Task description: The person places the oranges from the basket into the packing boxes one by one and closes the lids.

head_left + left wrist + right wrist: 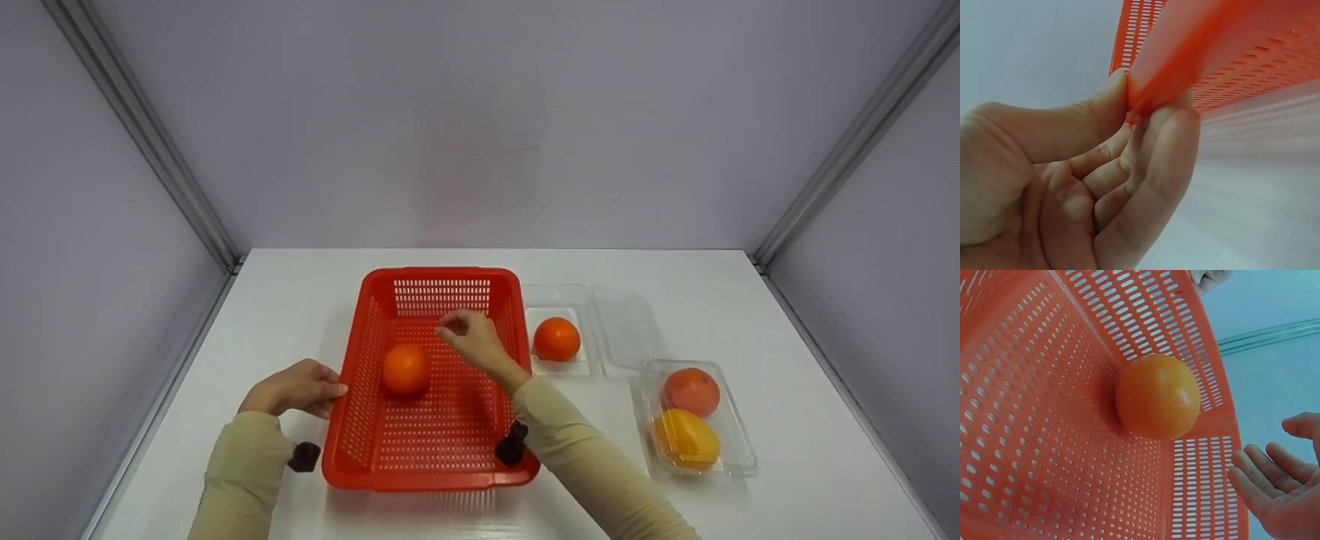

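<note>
My left hand [296, 388] pinches the left rim of a red plastic basket [431, 481] between thumb and fingers. Up close in the left wrist view, the thumb presses one side of that rim [1171, 76] and the fingers curl beneath it. One orange [406, 370] rests on the basket's perforated floor, near its left wall. Over the right half of the basket hovers my right hand [476, 343], holding nothing. Its fingers are loosely bent and spread from the thumb in the right wrist view, apart from the orange [1157, 396].
Right of the basket, a clear clamshell box holds another orange [556, 339], its transparent lid [626, 328] folded out flat. Nearer, a closed clear box [739, 450] contains a reddish round fruit [691, 391] and a yellow mango-like fruit [687, 437]. Walls enclose the white table [292, 292].
</note>
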A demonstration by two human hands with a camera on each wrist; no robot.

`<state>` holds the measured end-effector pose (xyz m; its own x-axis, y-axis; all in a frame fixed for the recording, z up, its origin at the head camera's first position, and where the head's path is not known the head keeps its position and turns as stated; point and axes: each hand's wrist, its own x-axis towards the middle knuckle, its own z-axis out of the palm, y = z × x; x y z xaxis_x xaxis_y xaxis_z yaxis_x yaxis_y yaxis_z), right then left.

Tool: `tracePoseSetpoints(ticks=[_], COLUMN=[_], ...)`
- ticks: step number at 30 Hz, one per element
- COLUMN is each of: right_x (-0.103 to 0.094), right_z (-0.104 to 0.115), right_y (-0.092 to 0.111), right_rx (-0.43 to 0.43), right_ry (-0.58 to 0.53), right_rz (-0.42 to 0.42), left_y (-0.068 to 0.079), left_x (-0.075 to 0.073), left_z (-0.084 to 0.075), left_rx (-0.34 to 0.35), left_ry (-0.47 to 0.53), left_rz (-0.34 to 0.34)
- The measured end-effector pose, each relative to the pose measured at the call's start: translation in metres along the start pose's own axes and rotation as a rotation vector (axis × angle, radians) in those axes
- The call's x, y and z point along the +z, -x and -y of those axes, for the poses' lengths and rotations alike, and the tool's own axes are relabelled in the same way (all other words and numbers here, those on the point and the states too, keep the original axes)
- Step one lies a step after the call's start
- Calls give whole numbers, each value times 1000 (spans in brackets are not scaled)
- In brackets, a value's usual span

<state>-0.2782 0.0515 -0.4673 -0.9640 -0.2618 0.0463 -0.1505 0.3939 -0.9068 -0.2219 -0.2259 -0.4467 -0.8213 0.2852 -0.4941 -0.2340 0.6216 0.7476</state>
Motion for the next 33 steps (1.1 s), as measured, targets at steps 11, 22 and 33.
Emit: tracePoseSetpoints(ticks=[11, 22, 33], right_x=[12, 22, 29], right_z=[-8, -10, -11], right_y=[2, 3, 1], right_rx=[-62, -90, -151], right_ry=[78, 153, 504], right_rz=[43, 134, 292], left_y=[0, 2, 3], left_x=[0, -1, -2], left_z=[2, 3, 6], left_rx=[13, 4, 6], left_ry=[-3, 0, -4], left_rz=[9, 3, -9])
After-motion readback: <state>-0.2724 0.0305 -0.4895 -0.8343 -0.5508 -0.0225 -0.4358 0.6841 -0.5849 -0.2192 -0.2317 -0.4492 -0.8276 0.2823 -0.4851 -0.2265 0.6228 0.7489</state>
